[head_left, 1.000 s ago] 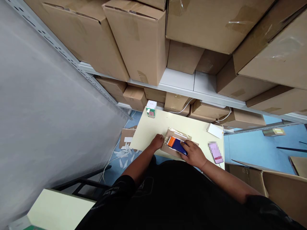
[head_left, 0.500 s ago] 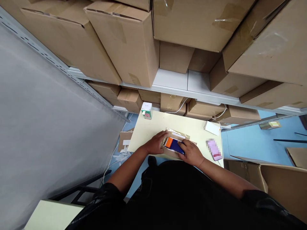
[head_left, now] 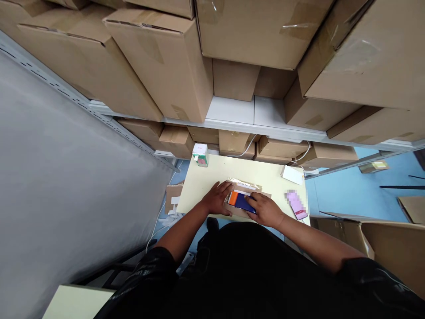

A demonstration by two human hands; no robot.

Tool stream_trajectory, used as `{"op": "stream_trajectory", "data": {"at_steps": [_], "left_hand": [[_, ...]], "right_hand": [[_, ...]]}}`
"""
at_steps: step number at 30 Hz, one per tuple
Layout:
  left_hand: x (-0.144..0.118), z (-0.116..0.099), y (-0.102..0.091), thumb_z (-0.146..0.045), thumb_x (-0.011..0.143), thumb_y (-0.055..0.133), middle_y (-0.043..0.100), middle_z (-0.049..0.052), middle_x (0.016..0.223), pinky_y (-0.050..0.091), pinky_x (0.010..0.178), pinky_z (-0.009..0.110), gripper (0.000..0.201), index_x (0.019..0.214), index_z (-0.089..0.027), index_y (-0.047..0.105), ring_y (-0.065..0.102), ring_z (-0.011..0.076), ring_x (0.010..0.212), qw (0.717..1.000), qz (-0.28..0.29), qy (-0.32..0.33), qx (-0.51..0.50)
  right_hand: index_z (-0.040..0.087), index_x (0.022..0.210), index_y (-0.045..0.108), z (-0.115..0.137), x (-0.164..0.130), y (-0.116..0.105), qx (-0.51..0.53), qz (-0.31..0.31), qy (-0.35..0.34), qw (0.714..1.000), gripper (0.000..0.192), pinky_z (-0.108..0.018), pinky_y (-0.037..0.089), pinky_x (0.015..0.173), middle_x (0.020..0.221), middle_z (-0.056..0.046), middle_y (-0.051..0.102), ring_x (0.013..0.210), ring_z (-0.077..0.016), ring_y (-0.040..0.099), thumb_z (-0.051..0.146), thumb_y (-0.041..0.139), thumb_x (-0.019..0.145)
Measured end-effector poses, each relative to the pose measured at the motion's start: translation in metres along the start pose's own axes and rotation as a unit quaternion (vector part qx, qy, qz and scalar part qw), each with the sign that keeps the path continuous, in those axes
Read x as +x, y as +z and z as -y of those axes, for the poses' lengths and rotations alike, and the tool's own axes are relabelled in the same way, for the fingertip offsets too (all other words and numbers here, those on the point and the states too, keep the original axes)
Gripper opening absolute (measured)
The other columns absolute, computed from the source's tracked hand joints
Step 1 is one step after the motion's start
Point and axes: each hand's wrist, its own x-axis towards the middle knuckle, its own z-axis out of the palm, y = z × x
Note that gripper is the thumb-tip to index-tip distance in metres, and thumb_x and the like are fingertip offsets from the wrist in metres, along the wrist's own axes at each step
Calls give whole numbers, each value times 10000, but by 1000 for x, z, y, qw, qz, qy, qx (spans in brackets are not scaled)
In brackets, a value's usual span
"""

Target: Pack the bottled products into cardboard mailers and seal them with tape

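Cardboard boxes (head_left: 159,57) crowd the shelves above a pale table (head_left: 212,175) — no print on them is readable. Near the table's front edge lies an orange-and-blue packet (head_left: 241,200) on a brown envelope (head_left: 247,195), its long axis running left to right, orange end leftward. The left hand (head_left: 217,198) lies flat and open beside it, as half a second ago; the right hand (head_left: 265,210) presses the packet's blue end.

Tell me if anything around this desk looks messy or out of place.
Yes: white paper scraps and a flattened cardboard piece litter the blue floor beside the table's left edge. On the table, both hands rest on an orange-and-blue packet.
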Motion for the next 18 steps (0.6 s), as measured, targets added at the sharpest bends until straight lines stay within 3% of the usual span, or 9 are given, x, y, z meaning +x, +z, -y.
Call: {"op": "stream_trajectory", "data": {"at_steps": [6,12,18], "left_hand": [[4,-8,11,-590,516,938,368,254,1620,144,1289,589,1262,1563,-130,406,285,480,1532,999,-33,5,15],[1,-6,17,-597,572,904,293,239,1668,243,1263,559,1270,1605,-138,325,254,456,1548,999,-41,2,16],[1,-7,14,-690,612,834,292,241,1672,235,1252,561,1292,1627,-110,283,257,448,1547,997,-16,-9,76]], "right_hand": [[162,1405,601,-12,7,-8,-23,37,-29,999,524,-453,569,900,1195,-162,638,1016,-299,642,414,619,946],[180,1433,605,-22,14,-8,-17,45,-58,997,572,-464,558,922,1206,-167,646,1030,-306,649,458,648,935],[187,1482,576,-41,-1,-14,-15,56,-71,996,591,-467,561,933,1238,-182,638,1071,-312,652,507,576,985]]}}
